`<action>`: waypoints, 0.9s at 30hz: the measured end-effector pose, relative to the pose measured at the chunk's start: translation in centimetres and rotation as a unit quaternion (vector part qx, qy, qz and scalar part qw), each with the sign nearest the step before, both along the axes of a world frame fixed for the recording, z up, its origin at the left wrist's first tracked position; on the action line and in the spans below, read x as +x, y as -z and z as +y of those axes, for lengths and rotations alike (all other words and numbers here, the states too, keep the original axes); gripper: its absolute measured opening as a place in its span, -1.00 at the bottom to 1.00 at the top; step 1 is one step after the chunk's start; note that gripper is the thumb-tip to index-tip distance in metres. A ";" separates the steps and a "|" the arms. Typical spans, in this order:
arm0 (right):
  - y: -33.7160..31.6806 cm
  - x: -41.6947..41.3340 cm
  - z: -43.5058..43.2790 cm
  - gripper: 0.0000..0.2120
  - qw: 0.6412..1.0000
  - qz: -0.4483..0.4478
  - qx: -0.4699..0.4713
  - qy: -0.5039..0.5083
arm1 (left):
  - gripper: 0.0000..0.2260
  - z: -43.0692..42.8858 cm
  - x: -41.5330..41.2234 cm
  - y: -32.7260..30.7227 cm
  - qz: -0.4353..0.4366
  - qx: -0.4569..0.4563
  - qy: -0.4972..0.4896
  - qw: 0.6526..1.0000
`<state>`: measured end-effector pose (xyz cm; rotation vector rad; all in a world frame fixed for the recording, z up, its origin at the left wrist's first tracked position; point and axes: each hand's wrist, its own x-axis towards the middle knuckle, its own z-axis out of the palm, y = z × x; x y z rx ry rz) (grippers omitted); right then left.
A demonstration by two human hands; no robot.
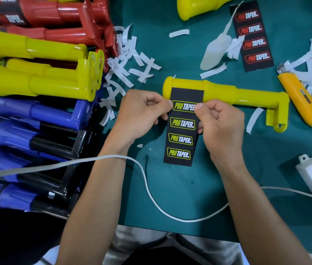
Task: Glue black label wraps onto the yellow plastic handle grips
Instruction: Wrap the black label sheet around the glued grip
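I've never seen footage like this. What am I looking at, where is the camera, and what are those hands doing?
There is no machine here. A person works with bare hands, and the single picture comes from a camera worn on the head, looking down. The left hand and right hand each pinch a black label printed with yellow logos. Its top end lies on a yellow handle grip on the green table. Nearby lie a pale squeeze bottle, likely glue, a yellow knife, a second label with red logos, and scattered paper strips. At the left is a stack of handles in red, yellow and blue.
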<state>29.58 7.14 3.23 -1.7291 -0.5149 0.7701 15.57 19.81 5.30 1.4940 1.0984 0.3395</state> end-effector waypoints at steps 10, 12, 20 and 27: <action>0.0 0.0 0.1 -0.75 1.000 0.005 0.000 -0.001 | -0.81 0.1 -0.3 0.1 0.010 0.017 0.007 1.000; 0.0 0.0 0.1 -0.75 1.000 0.003 0.001 -0.002 | -0.81 0.1 -0.3 0.2 0.020 0.040 -0.015 0.999; 0.0 0.0 0.1 -0.76 1.000 0.004 0.002 -0.002 | -0.58 -0.8 1.6 0.9 -0.009 0.153 -0.068 0.986; 0.0 -0.2 0.2 -0.77 1.000 -0.001 -0.002 -0.001 | -0.67 -0.8 2.4 1.6 0.003 0.157 -0.086 0.984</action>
